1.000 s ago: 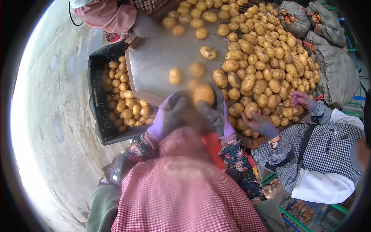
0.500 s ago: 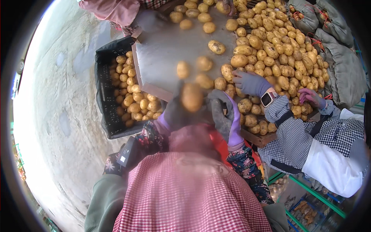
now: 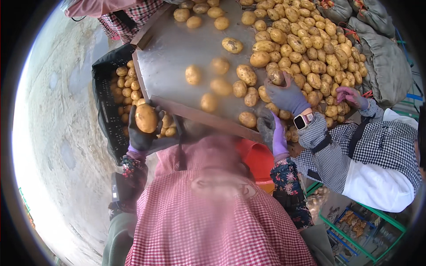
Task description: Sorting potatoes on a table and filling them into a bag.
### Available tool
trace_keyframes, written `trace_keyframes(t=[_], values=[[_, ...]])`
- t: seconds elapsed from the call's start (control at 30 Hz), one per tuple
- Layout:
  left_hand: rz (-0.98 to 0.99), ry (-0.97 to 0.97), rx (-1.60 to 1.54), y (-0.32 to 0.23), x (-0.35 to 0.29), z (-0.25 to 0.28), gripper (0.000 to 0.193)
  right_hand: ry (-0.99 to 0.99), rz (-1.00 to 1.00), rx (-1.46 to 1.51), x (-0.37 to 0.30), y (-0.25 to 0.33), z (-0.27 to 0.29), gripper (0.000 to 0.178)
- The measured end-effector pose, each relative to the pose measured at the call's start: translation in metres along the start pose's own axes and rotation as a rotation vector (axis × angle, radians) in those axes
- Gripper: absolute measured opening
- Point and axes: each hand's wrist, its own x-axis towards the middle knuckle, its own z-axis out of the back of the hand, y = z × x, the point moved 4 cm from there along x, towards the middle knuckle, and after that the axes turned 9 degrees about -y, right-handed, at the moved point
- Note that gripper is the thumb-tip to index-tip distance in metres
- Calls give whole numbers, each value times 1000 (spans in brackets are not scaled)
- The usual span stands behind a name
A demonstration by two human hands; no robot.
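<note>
In the head view, the left hand (image 3: 142, 140) grips a large potato (image 3: 146, 118) above the black crate (image 3: 103, 113), left of the metal tabletop (image 3: 166, 66). The right hand (image 3: 267, 127) is by the tabletop's near edge, fingers bent (whether it holds anything, I cannot tell). A co-worker's gloved hand (image 3: 287, 96) grasps another potato (image 3: 275, 76) beside the heap (image 3: 317, 66).

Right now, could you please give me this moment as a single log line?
left hand: holding potato, over black crate | right hand: near table edge, contents unclear | co-worker's hand: on another potato
</note>
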Motion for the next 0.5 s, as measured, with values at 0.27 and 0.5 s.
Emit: trace_keyframes(t=[0.27,0.5], values=[[-596,-127,1647,0,-3,107,55,265,37,-1148,25,27,-48,45],[318,-835,426,37,-2,140,57,182,122,-552,36,-10,-29,36]])
